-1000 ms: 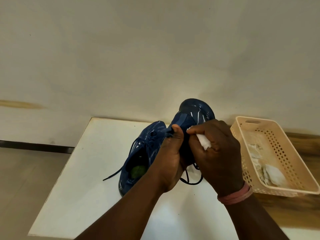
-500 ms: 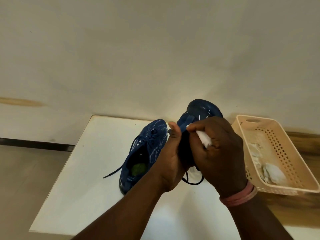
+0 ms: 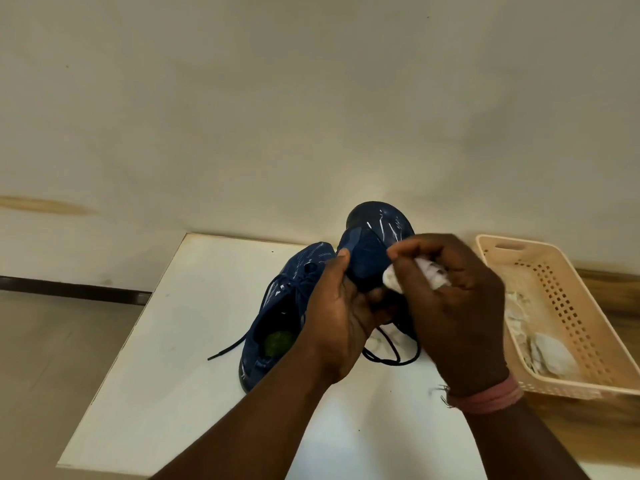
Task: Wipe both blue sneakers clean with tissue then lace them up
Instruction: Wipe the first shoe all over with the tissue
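Held sneaker (image 3: 372,244) toe-up, near-vertical

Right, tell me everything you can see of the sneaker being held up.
The held sneaker is dark blue with pale streaks, seemingly of mesh fabric. It is lifted off the white table, toe away from the camera. The left hand grips it, while the right hand presses a crumpled tissue against it. Dark laces dangle loose beneath.

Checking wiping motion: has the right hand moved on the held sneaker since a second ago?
Yes. The right hand with tissue shifted slightly toward the basket.
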